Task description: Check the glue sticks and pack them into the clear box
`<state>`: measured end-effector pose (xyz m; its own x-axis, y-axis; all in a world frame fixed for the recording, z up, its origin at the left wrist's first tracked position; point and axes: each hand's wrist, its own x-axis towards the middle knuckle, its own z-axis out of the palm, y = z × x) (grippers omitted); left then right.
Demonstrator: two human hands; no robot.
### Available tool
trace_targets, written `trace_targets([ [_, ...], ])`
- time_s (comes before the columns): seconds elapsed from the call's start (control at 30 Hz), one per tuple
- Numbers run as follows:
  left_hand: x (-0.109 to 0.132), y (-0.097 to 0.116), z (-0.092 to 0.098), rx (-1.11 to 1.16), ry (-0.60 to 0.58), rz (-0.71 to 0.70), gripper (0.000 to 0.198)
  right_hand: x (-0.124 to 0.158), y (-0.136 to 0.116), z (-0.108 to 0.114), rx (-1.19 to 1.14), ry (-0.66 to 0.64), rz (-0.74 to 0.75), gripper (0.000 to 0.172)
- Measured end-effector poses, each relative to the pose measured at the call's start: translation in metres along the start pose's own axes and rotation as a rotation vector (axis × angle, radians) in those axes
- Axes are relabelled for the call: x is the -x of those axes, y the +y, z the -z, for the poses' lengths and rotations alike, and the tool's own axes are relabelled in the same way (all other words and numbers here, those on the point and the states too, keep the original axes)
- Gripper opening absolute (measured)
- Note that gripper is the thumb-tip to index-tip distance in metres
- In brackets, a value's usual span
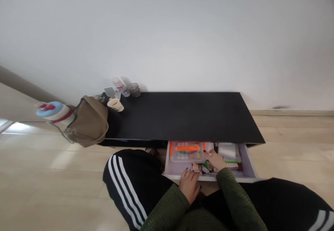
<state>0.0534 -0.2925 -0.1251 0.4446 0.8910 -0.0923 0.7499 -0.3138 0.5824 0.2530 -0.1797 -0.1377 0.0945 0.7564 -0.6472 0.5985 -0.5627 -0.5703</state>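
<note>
In front of me a white drawer (174, 170) is pulled out of a low black cabinet. My left hand (190, 185) is hooked over its front edge, fingers on the inside and thumb in front. Inside the drawer, at the left, lies a clear plastic box (185, 156) with an orange handle and orange clasps. My right hand (216, 159) reaches in, thumb and fingertips closed at the box's right edge; its underside is hidden. Small colourful packets (206, 167) lie below and in front of the box. To the right is a clear-topped package (229, 151) with a green edge.
The black cabinet top (188, 116) stands against a white wall. At its left are a brown bag (91, 121), a large bottle (56, 112) with a blue top, a paper cup (115, 105), a glass (134, 89) and a spray can (120, 86). My knees flank the drawer.
</note>
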Motion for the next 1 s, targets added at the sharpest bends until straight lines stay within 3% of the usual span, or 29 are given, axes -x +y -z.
trace_targets([
  [0.13, 0.011, 0.007, 0.001, -0.015, -0.097, 0.047, 0.049, -0.017, 0.002, -0.011, 0.088, -0.005, 0.025, 0.040],
  [0.27, 0.011, 0.011, 0.007, -0.022, -0.142, 0.077, 0.047, -0.013, 0.011, -0.016, 0.101, -0.043, 0.051, 0.037],
  [0.43, 0.011, 0.013, 0.008, 0.021, -0.080, 0.067, 0.047, 0.009, 0.005, -0.009, 0.108, -0.106, 0.110, 0.034],
  [0.57, 0.019, 0.021, 0.008, 0.140, 0.041, -0.057, 0.037, 0.033, -0.006, -0.003, 0.205, 0.029, 0.225, 0.029],
  [0.67, 0.023, 0.027, 0.005, 0.174, -0.045, -0.133, 0.029, 0.051, -0.004, 0.005, 0.173, 0.127, 0.216, 0.029],
  [0.8, 0.022, 0.026, -0.006, 0.131, -0.222, 0.023, 0.025, 0.082, 0.006, 0.034, -0.036, 0.205, 0.213, 0.031],
  [0.9, 0.018, 0.020, -0.014, 0.139, -0.215, 0.132, 0.032, 0.115, 0.004, 0.069, -0.264, 0.176, 0.294, 0.036],
  [1.0, 0.010, 0.013, -0.018, 0.182, -0.163, 0.152, 0.038, 0.149, -0.006, 0.104, -0.483, 0.125, 0.349, 0.041],
])
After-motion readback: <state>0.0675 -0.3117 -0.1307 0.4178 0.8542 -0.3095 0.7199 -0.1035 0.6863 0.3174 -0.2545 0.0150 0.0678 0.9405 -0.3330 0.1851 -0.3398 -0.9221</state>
